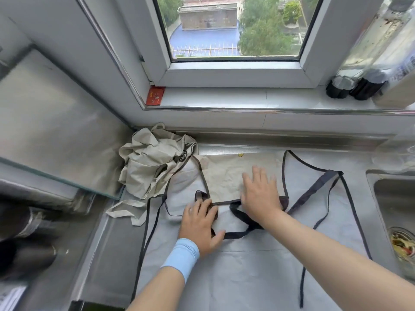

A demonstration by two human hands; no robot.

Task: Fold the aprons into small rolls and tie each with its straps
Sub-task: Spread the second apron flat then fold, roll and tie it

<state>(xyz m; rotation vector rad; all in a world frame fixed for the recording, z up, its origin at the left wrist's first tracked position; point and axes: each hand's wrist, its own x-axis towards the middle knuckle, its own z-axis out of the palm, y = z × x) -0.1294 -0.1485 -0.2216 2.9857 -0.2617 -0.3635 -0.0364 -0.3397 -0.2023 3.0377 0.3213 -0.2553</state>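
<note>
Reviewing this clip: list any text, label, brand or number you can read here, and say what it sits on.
None is readable.
red packet on the window sill: pale markings, too blurred to read.
bottle at the right of the sill: printed label, too blurred to read.
beige apron panel under the right hand: small yellow mark at its far edge, no legible text.

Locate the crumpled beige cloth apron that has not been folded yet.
In the head view, the crumpled beige cloth apron lies bunched in the counter's back left corner, below the window sill, just left of the grey apron with dark trim spread flat under both hands.
</note>
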